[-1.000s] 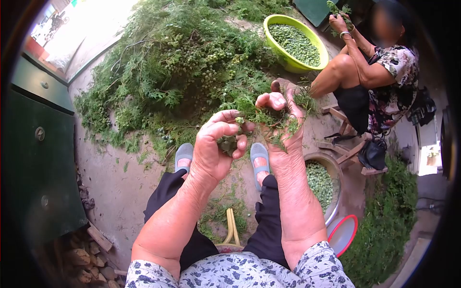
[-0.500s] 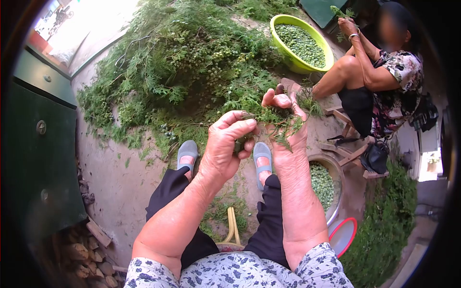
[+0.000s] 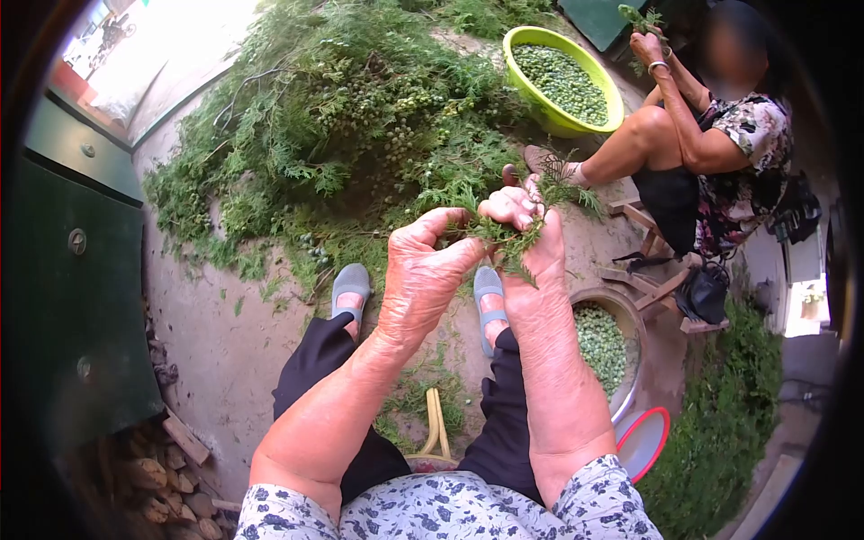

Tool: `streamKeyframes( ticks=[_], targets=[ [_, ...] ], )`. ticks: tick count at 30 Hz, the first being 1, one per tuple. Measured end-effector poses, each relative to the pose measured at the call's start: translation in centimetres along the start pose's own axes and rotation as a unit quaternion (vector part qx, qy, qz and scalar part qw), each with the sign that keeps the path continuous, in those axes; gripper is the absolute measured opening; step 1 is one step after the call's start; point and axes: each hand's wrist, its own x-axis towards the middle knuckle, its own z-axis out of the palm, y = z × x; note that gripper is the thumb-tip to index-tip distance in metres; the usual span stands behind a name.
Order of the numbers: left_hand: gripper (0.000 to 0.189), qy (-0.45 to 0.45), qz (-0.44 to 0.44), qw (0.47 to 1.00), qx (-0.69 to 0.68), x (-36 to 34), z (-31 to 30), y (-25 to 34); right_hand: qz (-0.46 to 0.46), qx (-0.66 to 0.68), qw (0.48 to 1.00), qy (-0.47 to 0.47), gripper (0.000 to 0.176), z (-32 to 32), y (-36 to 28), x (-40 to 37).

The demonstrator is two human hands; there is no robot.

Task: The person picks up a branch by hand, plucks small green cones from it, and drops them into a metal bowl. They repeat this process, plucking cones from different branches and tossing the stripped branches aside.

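Note:
My left hand [image 3: 423, 270] is closed in a pinch at the left end of a green cypress-like sprig [image 3: 513, 243], thumb pointing to the right. My right hand [image 3: 544, 256] has its fingers curled over the leafy part, close to my left fingertips. The sprig hangs over the right palm and hides some of it. Beyond my hands lies a large heap of leafy branches [image 3: 333, 117] bearing small pale green cones. To the right of my right forearm stands a round basin [image 3: 637, 346] with many green cones in it.
A yellow-green tub [image 3: 576, 130] full of cones stands at the far right. Beside it a seated person [image 3: 720, 144] holds up another sprig [image 3: 641, 16]. A red-rimmed container [image 3: 661, 427] sits near my right elbow. Dark green cabinets [image 3: 81, 297] and firewood [image 3: 153, 477] are at left.
My right hand has moved slightly left and its fingers have curled in over the sprig. My left hand has turned a little, bringing the two hands closer together.

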Motion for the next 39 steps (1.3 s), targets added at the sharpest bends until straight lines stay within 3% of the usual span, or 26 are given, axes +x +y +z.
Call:
streamKeyframes(
  ticks=[2,3,6,8,12,14,15,18,20,21,26,29,32,38,39],
  targets=[
    [0.023,-0.012,-0.005,0.998,0.054,0.1,-0.5,0.7,0.076,0.051,0.996,-0.023,0.020,-0.6,-0.5,0.4],
    [0.022,-0.043,-0.001,0.997,0.058,0.3,-0.7,1.1,0.102,0.069,0.992,0.014,0.025,-0.1,-0.7,0.3],
    [0.020,-0.093,-0.003,0.988,0.123,0.5,-1.5,1.1,0.135,0.086,0.987,0.008,0.033,0.4,-1.3,0.1],
    [0.015,-0.106,-0.086,0.991,0.002,0.3,-1.4,1.0,0.119,0.032,0.992,0.020,0.037,0.3,-1.9,0.4],
    [0.012,-0.099,-0.144,0.981,-0.078,0.8,-1.7,0.6,0.035,-0.056,0.996,0.061,0.045,1.0,-2.1,0.3],
    [0.015,-0.076,-0.183,0.966,-0.167,1.1,-2.1,0.6,0.054,-0.080,0.995,0.038,0.046,0.4,-2.9,0.7],
    [0.021,-0.086,-0.190,0.954,-0.215,1.3,-2.6,0.3,0.021,-0.113,0.992,0.057,0.044,0.9,-2.9,0.7],
    [0.024,-0.066,-0.193,0.923,-0.327,1.6,-3.0,0.2,-0.023,-0.172,0.984,0.040,0.038,0.7,-3.3,0.9],
    [0.025,-0.070,-0.185,0.914,-0.355,1.7,-3.1,0.3,-0.077,-0.269,0.952,0.125,0.031,1.9,-2.7,0.5],
    [0.025,-0.048,-0.181,0.914,-0.360,1.7,-3.0,0.5,-0.061,-0.266,0.953,0.128,0.021,1.6,-2.8,0.3],
    [0.028,-0.021,-0.177,0.908,-0.380,1.6,-3.3,1.0,-0.041,-0.270,0.950,0.155,0.018,1.5,-1.4,-0.1],
    [0.029,-0.009,-0.168,0.906,-0.388,1.7,-3.9,1.0,0.002,-0.274,0.952,0.137,0.026,0.8,-1.5,-0.1],
    [0.025,0.005,-0.152,0.900,-0.408,1.7,-4.8,1.3,-0.047,-0.355,0.931,0.070,0.023,-1.0,-1.3,0.2],
    [0.022,0.033,-0.122,0.890,-0.439,1.7,-6.3,1.4,0.001,-0.351,0.935,0.047,0.019,-1.8,-0.1,-0.4],
    [0.022,0.032,-0.119,0.890,-0.440,1.7,-6.6,1.4,-0.004,-0.402,0.915,0.036,0.019,-2.2,-0.1,-0.6]
  ],
)
